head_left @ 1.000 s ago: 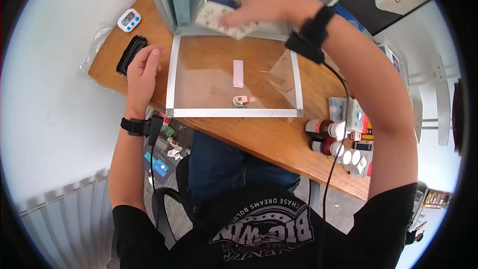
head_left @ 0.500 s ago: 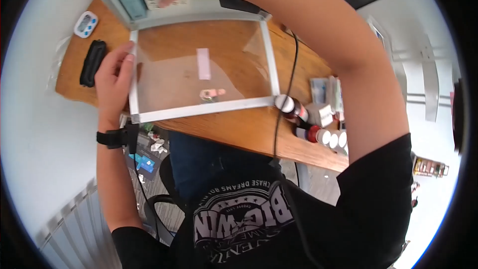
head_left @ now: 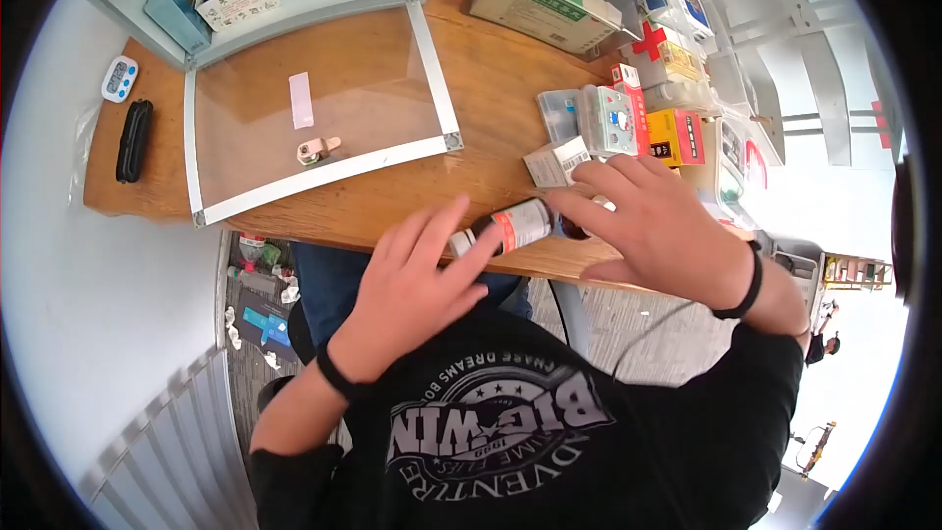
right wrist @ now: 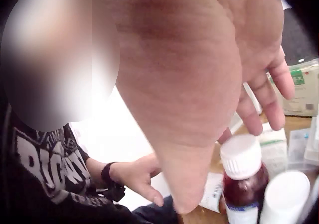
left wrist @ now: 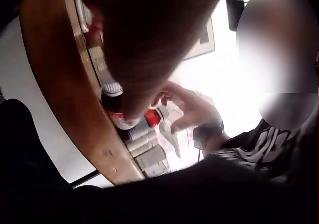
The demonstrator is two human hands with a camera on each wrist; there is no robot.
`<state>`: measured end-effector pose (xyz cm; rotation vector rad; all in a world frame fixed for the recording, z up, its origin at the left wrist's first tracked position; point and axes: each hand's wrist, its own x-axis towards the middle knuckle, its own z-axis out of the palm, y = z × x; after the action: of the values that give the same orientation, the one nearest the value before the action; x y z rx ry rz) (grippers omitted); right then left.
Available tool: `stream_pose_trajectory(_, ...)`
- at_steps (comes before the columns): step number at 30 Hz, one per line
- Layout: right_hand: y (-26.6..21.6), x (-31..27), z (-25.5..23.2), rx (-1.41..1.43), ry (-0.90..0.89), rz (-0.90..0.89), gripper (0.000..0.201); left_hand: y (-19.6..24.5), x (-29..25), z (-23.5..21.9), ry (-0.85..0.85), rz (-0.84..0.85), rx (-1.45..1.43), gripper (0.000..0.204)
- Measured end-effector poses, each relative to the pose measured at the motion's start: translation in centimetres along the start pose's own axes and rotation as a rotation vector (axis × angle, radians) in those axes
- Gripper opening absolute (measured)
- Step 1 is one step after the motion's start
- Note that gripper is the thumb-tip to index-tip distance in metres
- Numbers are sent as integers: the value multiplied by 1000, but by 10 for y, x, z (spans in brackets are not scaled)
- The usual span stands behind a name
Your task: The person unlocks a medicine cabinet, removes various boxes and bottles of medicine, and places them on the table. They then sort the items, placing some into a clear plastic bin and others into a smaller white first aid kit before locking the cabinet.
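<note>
In the head view my left hand (head_left: 407,275) reaches over the desk's front edge with fingers spread and mostly straight. Its fingertips overlap a brown bottle (head_left: 530,223) with a white-and-orange label, whose white cap (head_left: 461,241) points left toward that hand. My right hand (head_left: 653,221), palm down, hovers by the grouped medicines with its fingers loosely extended. Beneath it a second dark bottle (head_left: 572,229) is mostly hidden. The right wrist view shows a white-capped red-brown bottle (right wrist: 244,184) below that hand, beside a white container (right wrist: 285,199).
A clear-panelled cabinet door (head_left: 319,186) is swung down over the desk. Inside the cabinet stand a patterned carton (head_left: 240,0) and a blue box (head_left: 182,0). Small medicine boxes (head_left: 557,162) and green-white cartons (head_left: 545,5) stand right. A timer (head_left: 120,79) and black case (head_left: 134,141) lie left.
My right hand has let go of the patterned carton inside the cabinet and come down to the bottles. My left hand has left the door's side and moved right. The view has shifted right.
</note>
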<state>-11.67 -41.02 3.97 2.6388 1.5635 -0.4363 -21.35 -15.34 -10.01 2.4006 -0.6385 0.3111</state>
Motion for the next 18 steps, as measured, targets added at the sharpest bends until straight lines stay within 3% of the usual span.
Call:
stream_pose_trajectory(3, 5, -21, 32, -86, 75, 111, 56, -14, 10, 29, -92, 50, -8, 71)
stream_pose_trajectory(4, 8, -28, 43, -76, 110, 125, 53, -13, 12, 29, -53, 92, -24, 64)
stream_pose_trajectory(7, 5, -32, 47, -69, 247, 119, 46, -7, 13, 8, -90, -3, -189, 57)
stream_pose_trajectory(9, -4, -26, 47, -56, 330, 108, 43, 0, 26, -12, -36, 24, -171, 47)
stream_pose_trajectory(11, -19, -18, 48, 77, 471, 159, 39, 8, 41, -22, 3, 23, -223, 41)
stream_pose_trajectory(13, -27, -9, 58, 109, 493, 152, 39, 12, 44, -13, -39, -26, -273, 33)
stream_pose_trajectory(15, -36, 3, 75, 238, 397, 315, 39, 10, 45, -2, 43, -123, -344, 35)
stream_pose_trajectory(18, -46, 15, 93, 427, 562, 386, 41, 1, 30, 3, 162, -121, -289, 34)
